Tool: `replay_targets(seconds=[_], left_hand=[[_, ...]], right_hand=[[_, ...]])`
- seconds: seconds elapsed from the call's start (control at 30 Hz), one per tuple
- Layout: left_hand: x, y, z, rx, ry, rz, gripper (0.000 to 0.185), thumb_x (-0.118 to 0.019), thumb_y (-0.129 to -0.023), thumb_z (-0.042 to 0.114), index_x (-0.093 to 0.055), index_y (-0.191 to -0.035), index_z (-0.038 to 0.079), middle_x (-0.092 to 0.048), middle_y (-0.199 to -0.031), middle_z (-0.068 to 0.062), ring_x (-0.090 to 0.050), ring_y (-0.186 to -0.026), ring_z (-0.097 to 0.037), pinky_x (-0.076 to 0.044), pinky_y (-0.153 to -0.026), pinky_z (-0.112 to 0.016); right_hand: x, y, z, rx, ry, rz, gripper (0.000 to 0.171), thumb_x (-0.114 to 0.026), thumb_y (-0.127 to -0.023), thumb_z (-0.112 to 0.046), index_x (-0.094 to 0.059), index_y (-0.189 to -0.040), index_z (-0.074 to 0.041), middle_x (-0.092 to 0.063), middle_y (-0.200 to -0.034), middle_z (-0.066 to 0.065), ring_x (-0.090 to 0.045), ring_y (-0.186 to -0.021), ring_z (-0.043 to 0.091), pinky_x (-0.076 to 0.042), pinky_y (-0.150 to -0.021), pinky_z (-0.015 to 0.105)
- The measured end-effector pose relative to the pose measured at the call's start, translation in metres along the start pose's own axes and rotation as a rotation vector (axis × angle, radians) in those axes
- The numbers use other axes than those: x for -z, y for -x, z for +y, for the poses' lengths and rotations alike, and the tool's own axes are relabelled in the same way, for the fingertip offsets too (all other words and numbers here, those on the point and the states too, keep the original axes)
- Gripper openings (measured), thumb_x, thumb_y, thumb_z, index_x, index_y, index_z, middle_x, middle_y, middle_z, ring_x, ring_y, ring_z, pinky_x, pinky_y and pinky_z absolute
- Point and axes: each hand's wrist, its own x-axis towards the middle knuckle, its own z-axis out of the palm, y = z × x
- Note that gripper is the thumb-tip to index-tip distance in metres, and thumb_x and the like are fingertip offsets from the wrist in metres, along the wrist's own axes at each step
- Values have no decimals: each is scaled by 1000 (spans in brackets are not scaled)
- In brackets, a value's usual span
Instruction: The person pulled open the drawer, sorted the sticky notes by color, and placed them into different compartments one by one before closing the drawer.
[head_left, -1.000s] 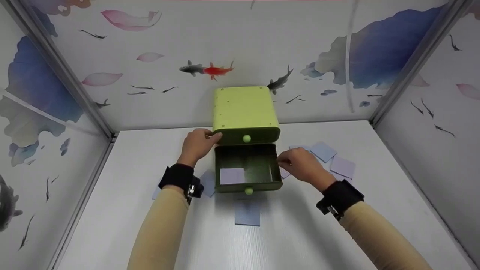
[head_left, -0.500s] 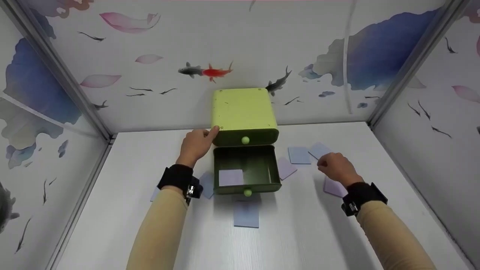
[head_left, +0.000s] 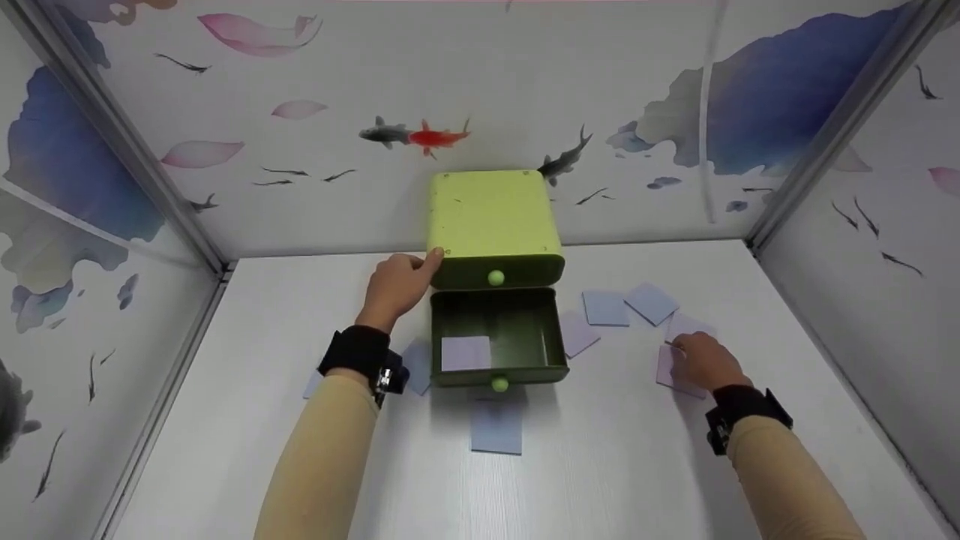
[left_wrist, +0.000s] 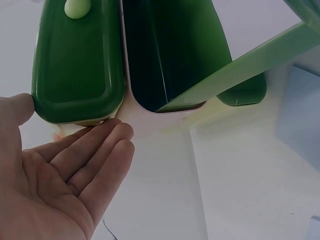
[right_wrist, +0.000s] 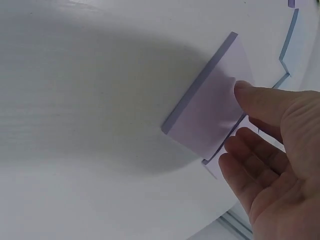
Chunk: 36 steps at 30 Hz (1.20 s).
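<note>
A small drawer cabinet with a lime-green top stands against the back wall, its lower drawer pulled out. One lilac sticky-note pad lies inside that drawer. My left hand steadies the cabinet's left side, thumb at the front top corner; in the left wrist view its fingers are nearly straight against the side. At the right, my right hand hovers over a lilac pad. The right wrist view puts its thumb over the pad, with the other fingers loosely bent near one edge, gripping nothing.
Right of the drawer lie a lilac pad, two blue pads and another lilac pad, partly behind the right hand. A blue pad lies in front; others lie left. Patterned walls enclose the white table.
My right hand has left the drawer's right edge and moved right to the lilac pad on the table. The left hand stays at the cabinet, its thumb slightly higher.
</note>
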Motion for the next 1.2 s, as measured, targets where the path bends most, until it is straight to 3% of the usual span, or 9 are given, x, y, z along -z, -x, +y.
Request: replay_targets(seconds=[0.13, 0.37, 0.53, 0.77, 0.9, 1.2], left_hand=[[-1, -1, -2, 13, 18, -16, 68, -35, -98, 63, -71, -105, 6, -71, -101, -13, -64, -88, -25, -48, -78, -38], [1, -1, -4, 33, 78, -66, 70, -36, -97, 64, -64, -126, 6, -72, -111, -13, -69, -101, -26, -50, -90, -43], [1, 0, -12, -5, 128, -88, 70, -43, -95, 65, -61, -132, 8, -67, -124, -12, -69, -105, -26, -49, -95, -45], [0, 0, -24, -70, 123, -109, 58, -61, -94, 44, -56, -136, 4, -65, -128, -17, -64, -116, -30, -49, -98, -46], [-4, -2, -26, -62, 116, -102, 52, -66, -93, 33, -56, -135, 4, -64, -129, -16, -61, -120, -30, -49, -99, -44], [-5, -5, -28, -98, 126, -53, 48, -62, -95, 34, -60, -130, 2, -66, -127, -15, -63, -117, -29, -50, -98, -44]], right_hand=[[-2, -1, 2, 11, 14, -4, 46, -67, -87, -9, -55, -127, 11, -56, -122, 35, -53, -115, 50, -43, -99, 61], [-3, -1, 6, 5, 4, -32, 48, -67, -87, -12, -54, -127, 10, -55, -123, 34, -54, -112, 47, -43, -99, 61], [-4, -2, 7, -11, 2, -45, 49, -66, -87, -12, -53, -129, 10, -52, -128, 35, -50, -118, 49, -39, -102, 62], [-3, -1, 5, -4, 8, -48, 49, -68, -86, -11, -54, -128, 10, -53, -127, 35, -50, -117, 49, -40, -102, 62], [-3, 1, 4, -9, -3, -56, 51, -70, -85, -11, -54, -128, 10, -53, -126, 35, -52, -114, 48, -40, -101, 62], [-2, 5, 4, -9, -30, -85, 58, -74, -84, -17, -52, -131, 9, -55, -121, 32, -54, -108, 43, -43, -98, 61]])
